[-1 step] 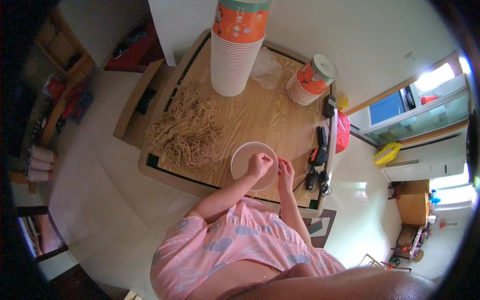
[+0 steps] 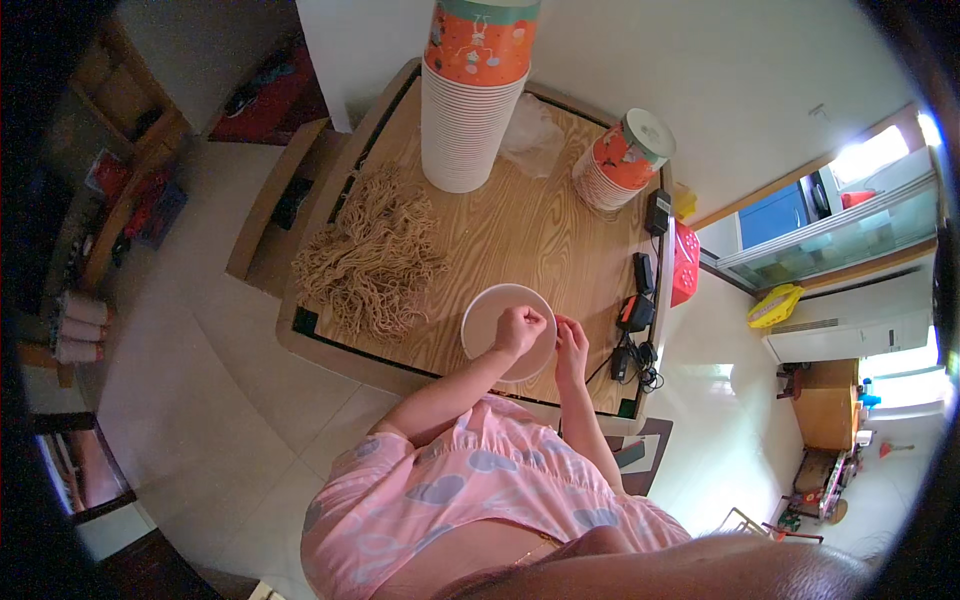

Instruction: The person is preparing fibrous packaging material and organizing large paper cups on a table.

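A white paper bucket stands on the wooden table near its front edge, mouth up, and its inside looks bare. Over the mouth my left hand is closed with thumb and forefinger pinched together. Anything between those fingertips is too small to make out. My right hand is closed at the bucket's right rim, its fingertips pinching the wall there. Left of the bucket lies a loose heap of tan cords. Farther back rises a tall nested stack of paper buckets, the topmost orange and green.
A shorter stack of orange-printed buckets stands at the back right. Between the stacks lies a crumpled clear plastic bag. Black adapters and tangled cables line the right edge of the table. A red stool stands beyond it.
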A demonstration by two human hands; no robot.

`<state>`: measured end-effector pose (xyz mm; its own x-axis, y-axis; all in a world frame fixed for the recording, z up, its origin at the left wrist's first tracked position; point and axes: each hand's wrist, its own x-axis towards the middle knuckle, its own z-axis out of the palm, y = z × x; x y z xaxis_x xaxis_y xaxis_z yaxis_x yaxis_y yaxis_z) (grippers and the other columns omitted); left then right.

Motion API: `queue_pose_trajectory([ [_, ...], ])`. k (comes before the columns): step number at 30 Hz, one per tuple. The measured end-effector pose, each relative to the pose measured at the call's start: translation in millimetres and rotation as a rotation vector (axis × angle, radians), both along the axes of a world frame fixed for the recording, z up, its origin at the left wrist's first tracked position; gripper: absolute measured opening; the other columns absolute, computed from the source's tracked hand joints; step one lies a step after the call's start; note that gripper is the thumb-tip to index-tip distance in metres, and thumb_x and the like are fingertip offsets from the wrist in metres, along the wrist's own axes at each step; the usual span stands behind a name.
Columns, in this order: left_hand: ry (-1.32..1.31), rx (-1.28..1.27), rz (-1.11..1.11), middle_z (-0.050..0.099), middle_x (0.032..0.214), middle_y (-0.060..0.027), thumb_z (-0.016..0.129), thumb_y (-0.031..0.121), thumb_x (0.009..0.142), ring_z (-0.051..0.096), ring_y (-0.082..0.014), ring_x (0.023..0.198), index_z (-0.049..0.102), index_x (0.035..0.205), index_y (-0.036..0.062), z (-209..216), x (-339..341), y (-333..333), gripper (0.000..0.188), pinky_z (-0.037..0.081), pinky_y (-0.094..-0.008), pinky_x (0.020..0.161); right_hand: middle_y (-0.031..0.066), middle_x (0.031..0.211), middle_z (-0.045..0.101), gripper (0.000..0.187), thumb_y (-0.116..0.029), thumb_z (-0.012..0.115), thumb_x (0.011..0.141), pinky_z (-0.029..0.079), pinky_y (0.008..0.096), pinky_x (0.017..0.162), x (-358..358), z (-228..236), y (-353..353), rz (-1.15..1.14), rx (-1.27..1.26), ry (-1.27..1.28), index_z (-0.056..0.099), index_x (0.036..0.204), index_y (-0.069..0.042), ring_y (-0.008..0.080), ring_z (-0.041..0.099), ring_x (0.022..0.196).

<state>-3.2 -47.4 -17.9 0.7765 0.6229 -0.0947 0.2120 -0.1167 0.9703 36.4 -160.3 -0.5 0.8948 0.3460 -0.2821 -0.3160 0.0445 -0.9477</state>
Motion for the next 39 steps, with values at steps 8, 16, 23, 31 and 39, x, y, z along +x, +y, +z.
queue_pose_trajectory([
  [8, -0.008, -0.01, -0.032, 0.06, 0.059, -0.0111, 0.064, 0.015, 0.064, 0.06, -0.0205, 0.055, 0.061, 0.061, 0.0031, -4, 1, -2, 0.013, 0.047, -0.0303, 0.054, 0.0024, 0.091, 0.057, 0.018, -0.016, 0.044, 0.087, 0.042, 0.0223, 0.07, 2, -3, -2, 0.005, 0.018, 0.014, 0.055, 0.096, -0.005, 0.0095, 0.053, 0.081],
  [16, 0.001, -0.028, -0.026, 0.061, 0.062, -0.0124, 0.064, 0.015, 0.065, 0.061, -0.022, 0.058, 0.062, 0.064, 0.0028, 0, 4, 0, 0.013, 0.047, -0.0314, 0.055, 0.0019, 0.091, 0.058, 0.02, -0.016, 0.045, 0.086, 0.042, 0.0212, 0.069, 3, -6, -3, 0.024, 0.026, 0.043, 0.055, 0.098, -0.004, 0.0092, 0.054, 0.081],
  [23, 0.01, -0.049, -0.039, 0.061, 0.064, -0.0128, 0.065, 0.018, 0.065, 0.061, -0.023, 0.059, 0.064, 0.069, 0.0026, -12, 6, 1, 0.016, 0.048, -0.0314, 0.057, -0.0008, 0.081, 0.059, 0.02, -0.016, 0.05, 0.085, 0.039, 0.016, 0.052, 4, 3, 1, 0.0, 0.039, 0.238, 0.057, 0.098, -0.003, 0.0057, 0.053, 0.067],
  [31, 0.006, 0.007, -0.024, 0.061, 0.063, -0.0134, 0.065, 0.017, 0.065, 0.061, -0.0233, 0.057, 0.064, 0.068, 0.0019, -8, 5, 3, 0.015, 0.047, -0.0314, 0.055, 0.0033, 0.085, 0.059, 0.023, -0.017, 0.055, 0.082, 0.043, 0.0218, 0.06, 21, -23, -5, 0.097, 0.196, 0.363, 0.057, 0.098, -0.001, 0.0113, 0.055, 0.074],
  [39, -0.008, 0.603, -0.207, 0.057, 0.087, -0.012, 0.06, 0.016, 0.071, 0.059, -0.0264, 0.074, 0.052, 0.086, 0.007, 60, -5, 12, 0.019, 0.048, -0.0366, 0.062, 0.0012, 0.076, 0.057, 0.011, -0.012, 0.053, 0.083, 0.041, 0.0204, 0.058, 29, -9, -2, 0.072, -0.063, -0.189, 0.055, 0.085, -0.001, 0.0084, 0.051, 0.064],
])
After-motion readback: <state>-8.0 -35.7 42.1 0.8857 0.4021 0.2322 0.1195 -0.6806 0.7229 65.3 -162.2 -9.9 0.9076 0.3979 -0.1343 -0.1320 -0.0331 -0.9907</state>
